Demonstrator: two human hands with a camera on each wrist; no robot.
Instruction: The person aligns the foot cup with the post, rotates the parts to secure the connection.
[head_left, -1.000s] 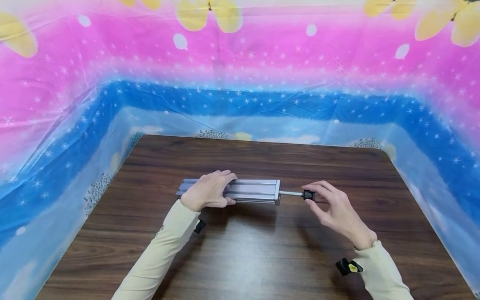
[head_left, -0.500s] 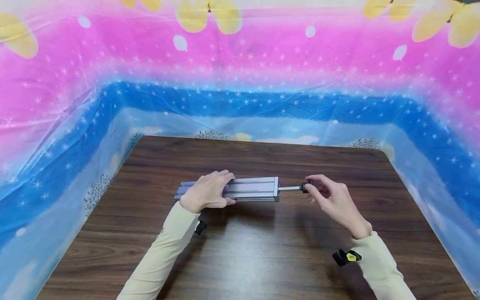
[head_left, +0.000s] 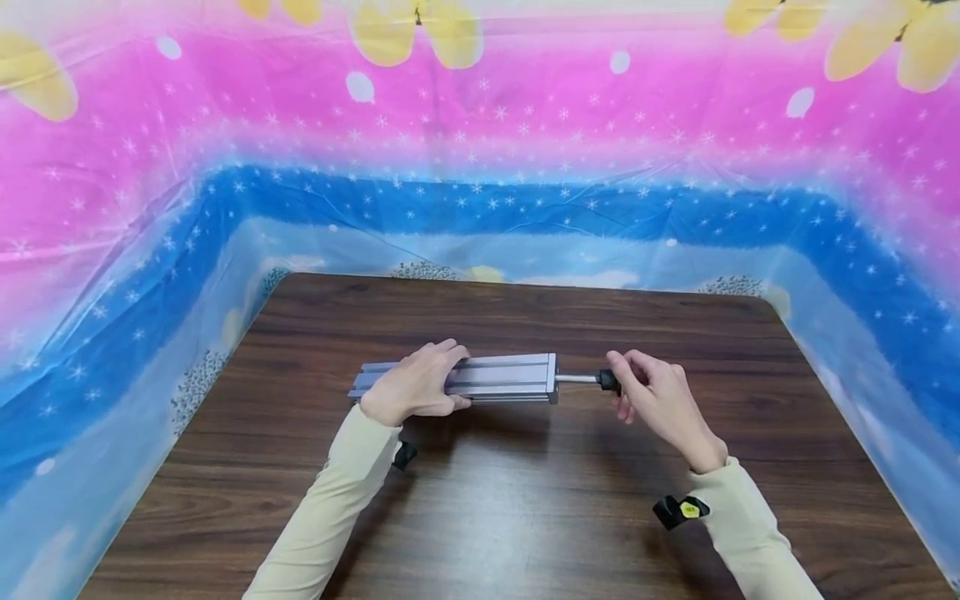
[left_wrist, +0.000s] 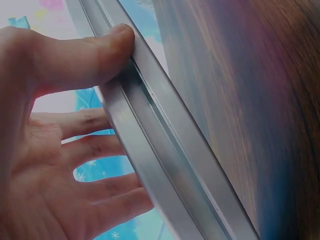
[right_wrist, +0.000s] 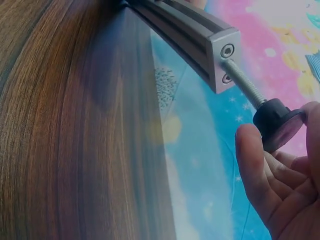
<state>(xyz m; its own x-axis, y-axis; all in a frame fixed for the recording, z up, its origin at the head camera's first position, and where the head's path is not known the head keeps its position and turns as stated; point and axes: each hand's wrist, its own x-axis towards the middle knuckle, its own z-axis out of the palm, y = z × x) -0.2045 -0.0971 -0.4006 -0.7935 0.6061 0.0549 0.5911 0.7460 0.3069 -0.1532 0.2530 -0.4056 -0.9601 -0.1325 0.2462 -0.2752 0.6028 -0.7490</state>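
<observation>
My left hand (head_left: 416,382) grips a silver aluminium profile (head_left: 510,377), thumb on the near side and fingers over the far side. In the left wrist view the thumb lies along the slot of the profile (left_wrist: 165,140). The profile's end plate (right_wrist: 220,70) carries two socket screws. From between them a threaded rod (right_wrist: 243,84) sticks out to a black round levelling foot (right_wrist: 275,122). My right hand (head_left: 663,404) pinches the foot by its rim between thumb and fingers. A good length of bare thread shows between plate and foot.
Both hands work over a dark wood-grain table (head_left: 480,500). Its far edge and sides meet a pink and blue patterned cloth (head_left: 480,200). Black straps with small devices (head_left: 678,511) sit at the wrists.
My right hand has turned round the foot, its wrist shifting left and its fingers changing place on the rim. The profile's right end has risen slightly. My left hand keeps its grip.
</observation>
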